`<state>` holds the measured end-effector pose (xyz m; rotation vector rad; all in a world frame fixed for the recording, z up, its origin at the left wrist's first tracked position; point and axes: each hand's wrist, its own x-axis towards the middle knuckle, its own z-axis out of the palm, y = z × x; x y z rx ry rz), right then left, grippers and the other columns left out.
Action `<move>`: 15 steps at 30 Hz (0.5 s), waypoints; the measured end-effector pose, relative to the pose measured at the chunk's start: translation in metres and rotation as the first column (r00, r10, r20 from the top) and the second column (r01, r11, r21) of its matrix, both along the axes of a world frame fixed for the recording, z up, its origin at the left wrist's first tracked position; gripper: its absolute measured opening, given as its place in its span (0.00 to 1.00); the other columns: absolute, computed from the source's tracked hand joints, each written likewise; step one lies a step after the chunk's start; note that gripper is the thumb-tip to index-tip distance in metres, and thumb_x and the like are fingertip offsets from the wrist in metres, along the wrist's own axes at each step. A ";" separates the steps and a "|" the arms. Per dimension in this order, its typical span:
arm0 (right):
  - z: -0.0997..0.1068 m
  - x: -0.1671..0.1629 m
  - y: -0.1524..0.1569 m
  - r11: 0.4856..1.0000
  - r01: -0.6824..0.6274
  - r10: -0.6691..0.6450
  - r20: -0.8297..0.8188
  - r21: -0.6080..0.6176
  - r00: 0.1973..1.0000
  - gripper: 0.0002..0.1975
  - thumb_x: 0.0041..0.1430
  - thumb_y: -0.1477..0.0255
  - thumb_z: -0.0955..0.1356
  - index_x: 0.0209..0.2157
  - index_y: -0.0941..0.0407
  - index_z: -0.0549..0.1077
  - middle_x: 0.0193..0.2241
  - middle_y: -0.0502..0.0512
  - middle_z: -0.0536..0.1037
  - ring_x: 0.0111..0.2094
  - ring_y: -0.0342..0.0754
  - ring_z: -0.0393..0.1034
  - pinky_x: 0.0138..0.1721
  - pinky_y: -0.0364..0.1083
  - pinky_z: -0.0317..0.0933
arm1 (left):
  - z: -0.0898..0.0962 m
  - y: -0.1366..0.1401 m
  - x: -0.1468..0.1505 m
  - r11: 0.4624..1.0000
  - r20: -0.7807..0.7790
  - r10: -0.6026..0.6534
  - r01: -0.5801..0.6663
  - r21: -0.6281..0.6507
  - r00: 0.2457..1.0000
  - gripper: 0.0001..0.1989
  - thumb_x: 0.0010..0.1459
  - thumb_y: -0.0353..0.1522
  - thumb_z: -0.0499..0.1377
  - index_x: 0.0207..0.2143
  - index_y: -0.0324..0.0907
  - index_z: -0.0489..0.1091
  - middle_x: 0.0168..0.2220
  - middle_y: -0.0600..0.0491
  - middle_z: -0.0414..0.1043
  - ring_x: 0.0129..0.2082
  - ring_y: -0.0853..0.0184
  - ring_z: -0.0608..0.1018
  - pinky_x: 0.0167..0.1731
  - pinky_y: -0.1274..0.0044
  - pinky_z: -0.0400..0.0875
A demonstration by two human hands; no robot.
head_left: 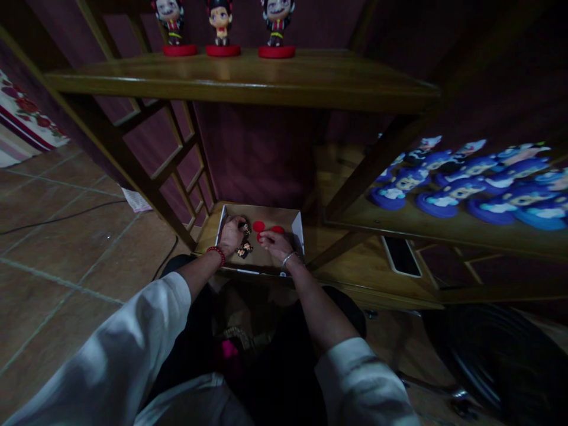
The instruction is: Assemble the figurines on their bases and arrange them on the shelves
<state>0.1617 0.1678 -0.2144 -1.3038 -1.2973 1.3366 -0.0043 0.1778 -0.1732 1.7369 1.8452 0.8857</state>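
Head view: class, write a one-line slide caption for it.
Left hand and right hand reach into a shallow cardboard box holding small red-based figurines on a low wooden shelf.

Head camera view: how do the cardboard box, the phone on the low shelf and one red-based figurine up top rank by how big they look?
1. Cardboard box, clearly largest.
2. and 3. Phone and middle figurine: they look about alike, and differing distance from the camera leaves them unranked.
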 end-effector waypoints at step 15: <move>0.016 0.006 -0.002 0.998 0.005 -0.014 0.147 0.059 0.989 0.18 0.45 0.66 0.70 0.40 0.54 0.72 0.35 0.53 0.77 0.36 0.47 0.71 0.36 0.45 0.65 | 0.003 -0.008 0.033 0.970 0.307 -0.220 0.240 -0.031 0.926 0.14 0.48 0.19 0.54 0.36 0.39 0.71 0.32 0.52 0.74 0.33 0.71 0.75 0.37 0.78 0.70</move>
